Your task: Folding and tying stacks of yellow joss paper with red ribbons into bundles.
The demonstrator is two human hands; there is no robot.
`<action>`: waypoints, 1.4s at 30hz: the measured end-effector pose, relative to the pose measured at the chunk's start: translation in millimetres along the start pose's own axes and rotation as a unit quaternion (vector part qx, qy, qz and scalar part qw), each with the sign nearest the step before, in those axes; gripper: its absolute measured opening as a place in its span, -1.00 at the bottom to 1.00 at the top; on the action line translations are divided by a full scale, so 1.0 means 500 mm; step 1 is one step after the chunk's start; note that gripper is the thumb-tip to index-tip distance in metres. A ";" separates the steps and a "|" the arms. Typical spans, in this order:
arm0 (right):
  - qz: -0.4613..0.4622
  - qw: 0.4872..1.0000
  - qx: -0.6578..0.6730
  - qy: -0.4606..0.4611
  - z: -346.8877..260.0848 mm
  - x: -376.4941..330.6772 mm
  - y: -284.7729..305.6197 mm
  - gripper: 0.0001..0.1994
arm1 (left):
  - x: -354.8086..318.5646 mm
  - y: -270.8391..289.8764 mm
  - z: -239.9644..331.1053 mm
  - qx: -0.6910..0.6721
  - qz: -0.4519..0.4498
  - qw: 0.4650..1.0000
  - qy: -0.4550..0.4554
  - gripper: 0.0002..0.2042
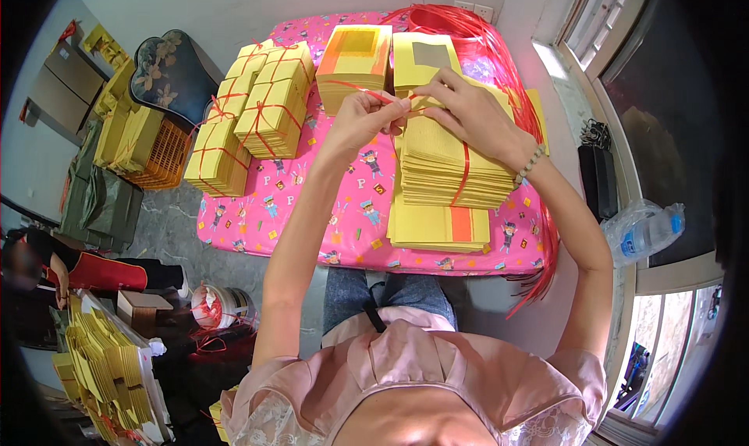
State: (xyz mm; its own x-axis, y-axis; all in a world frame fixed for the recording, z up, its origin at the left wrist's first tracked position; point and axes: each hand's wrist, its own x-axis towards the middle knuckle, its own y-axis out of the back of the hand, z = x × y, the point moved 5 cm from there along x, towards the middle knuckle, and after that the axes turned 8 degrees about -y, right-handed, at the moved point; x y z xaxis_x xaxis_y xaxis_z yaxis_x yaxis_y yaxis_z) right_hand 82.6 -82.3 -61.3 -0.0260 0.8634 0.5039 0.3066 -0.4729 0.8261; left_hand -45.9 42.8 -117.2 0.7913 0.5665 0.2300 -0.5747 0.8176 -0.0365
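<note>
Pale-pink blouse fabric point(390, 360) is filling the lower foreground. Beyond it, both hands are hovering close together above the near yellow paper stack point(429, 177): the left hand point(363, 122) is pinching a thin red strip point(347, 85), while the right hand point(476, 118) is touching it with its fingertips, their firmness not showing. That stack is resting on lower yellow sheets point(421, 227), a red band point(466, 165) crossing its near side. Slack could be leaving sheets fanning out; overpulling could be creasing edges or snapping the strip; lopsided tugging could be sliding the stack askew.
</note>
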 end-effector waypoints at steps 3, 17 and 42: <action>-0.056 0.998 0.004 -0.012 0.004 0.003 -0.008 -0.66 | -0.003 0.003 0.013 0.036 -0.003 0.999 0.009 -0.72; -0.057 0.998 0.019 0.009 -0.002 0.001 -0.014 -0.82 | 0.013 0.007 0.012 0.041 -0.063 0.996 0.037 -0.80; 0.077 0.992 -0.056 0.086 -0.028 0.001 0.038 -0.78 | 0.005 -0.012 0.025 0.055 -0.083 0.995 -0.011 -0.72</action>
State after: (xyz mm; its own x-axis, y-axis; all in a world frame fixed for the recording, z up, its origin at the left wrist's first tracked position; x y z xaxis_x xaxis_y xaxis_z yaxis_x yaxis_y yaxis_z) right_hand 75.2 -93.3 -42.0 -0.1527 0.7406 0.6543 0.2122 -0.6221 0.7537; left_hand -42.8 38.0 -104.3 0.8727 0.4217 0.2461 -0.4576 0.8822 0.1109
